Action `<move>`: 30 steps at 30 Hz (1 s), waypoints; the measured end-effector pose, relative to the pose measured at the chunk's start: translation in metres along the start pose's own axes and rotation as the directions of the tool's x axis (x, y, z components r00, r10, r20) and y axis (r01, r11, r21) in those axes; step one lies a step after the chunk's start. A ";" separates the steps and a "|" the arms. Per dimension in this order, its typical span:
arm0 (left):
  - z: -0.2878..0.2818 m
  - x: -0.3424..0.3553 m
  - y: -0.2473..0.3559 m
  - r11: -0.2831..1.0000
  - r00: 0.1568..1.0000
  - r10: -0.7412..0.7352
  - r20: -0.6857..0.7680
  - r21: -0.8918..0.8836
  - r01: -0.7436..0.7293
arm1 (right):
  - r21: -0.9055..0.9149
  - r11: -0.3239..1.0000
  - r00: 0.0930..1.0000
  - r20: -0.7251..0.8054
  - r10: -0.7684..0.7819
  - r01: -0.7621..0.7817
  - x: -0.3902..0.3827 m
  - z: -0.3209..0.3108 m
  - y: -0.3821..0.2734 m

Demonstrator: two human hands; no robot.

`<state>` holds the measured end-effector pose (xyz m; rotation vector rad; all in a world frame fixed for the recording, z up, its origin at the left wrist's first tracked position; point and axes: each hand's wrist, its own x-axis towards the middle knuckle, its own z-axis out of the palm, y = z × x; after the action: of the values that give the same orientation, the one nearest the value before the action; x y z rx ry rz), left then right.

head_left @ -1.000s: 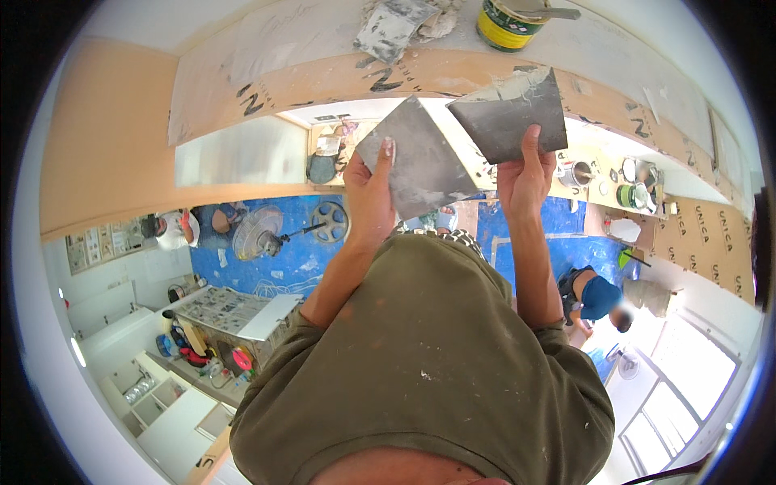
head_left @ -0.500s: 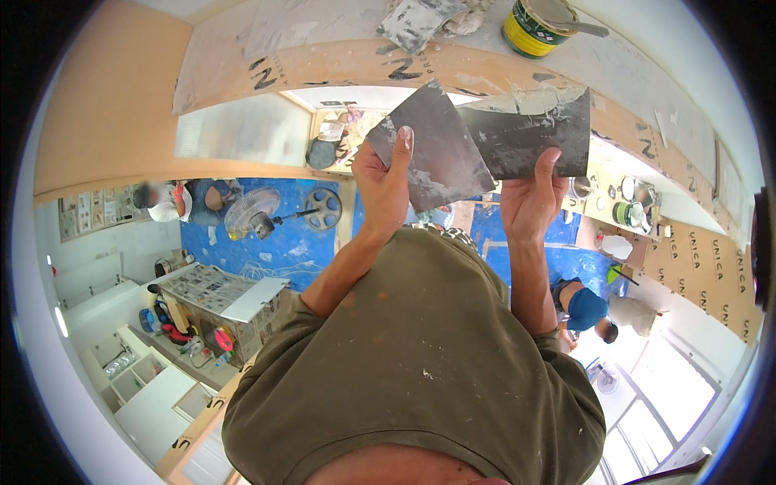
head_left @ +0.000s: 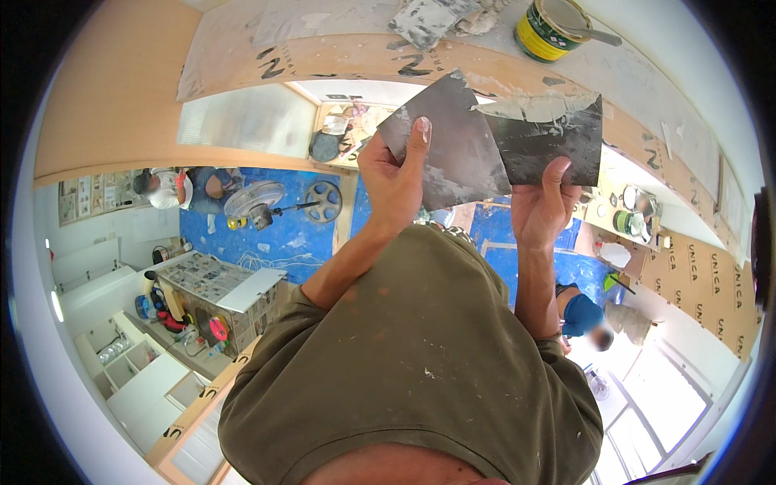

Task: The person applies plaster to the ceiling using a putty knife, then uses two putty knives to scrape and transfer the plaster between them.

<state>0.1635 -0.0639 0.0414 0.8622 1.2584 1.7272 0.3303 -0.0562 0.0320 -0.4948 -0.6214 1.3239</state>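
My left hand [head_left: 394,184] is closed on a dark, square, flat putty spreader [head_left: 446,145], with the thumb along its face and pale smears on the surface. A second dark putty spreader [head_left: 543,148] is gripped at its near edge by my right hand [head_left: 543,212], thumb on top. Along the far edge of that one lies a band of off-white putty [head_left: 550,108]. The two spreaders are side by side in front of my chest, their adjoining edges meeting or slightly overlapping. Fingers beneath both blades are mostly hidden.
Ahead runs a paper-covered ledge [head_left: 339,55] with an open putty tin [head_left: 543,36], a tool handle sticking out of it, and a smeared sheet [head_left: 428,20]. Far below are a blue-covered floor [head_left: 279,234], a fan [head_left: 255,202], a newspaper-covered table [head_left: 202,275] and other people [head_left: 584,314].
The ledge and tin sit slightly farther right in the view. Both hands have shifted a little right with their spreaders, and the left spreader's far corner is higher. Both grips are kept.
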 end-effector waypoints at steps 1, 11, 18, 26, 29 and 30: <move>0.003 0.000 0.001 1.000 1.000 0.015 -0.017 0.000 -0.015 | 0.000 1.000 1.000 -0.004 -0.007 0.007 0.000 0.000 -0.001; 0.012 0.003 0.004 0.995 0.998 -0.027 -0.060 -0.093 0.022 | -0.116 0.990 0.991 0.115 -0.062 0.075 -0.001 -0.003 -0.004; 0.021 0.005 0.015 0.991 0.998 -0.014 -0.066 -0.137 0.004 | -0.149 0.989 0.991 0.129 0.043 -0.024 -0.002 -0.005 -0.003; 0.021 0.002 0.033 0.993 0.997 0.005 -0.083 -0.114 -0.015 | 0.036 0.999 0.995 0.096 0.002 -0.005 0.014 0.000 -0.020; 0.020 0.001 0.032 0.992 0.994 0.018 -0.105 -0.125 -0.031 | 0.020 0.999 0.992 0.123 0.030 -0.033 0.018 0.004 -0.020; 0.022 0.000 0.031 0.993 0.994 0.013 -0.112 -0.118 -0.026 | 0.036 0.998 0.986 0.158 0.046 -0.053 0.019 0.005 -0.019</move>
<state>0.1760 -0.0601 0.0769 0.7190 1.2083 1.8681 0.3433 -0.0409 0.0506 -0.3775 -0.7157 1.4292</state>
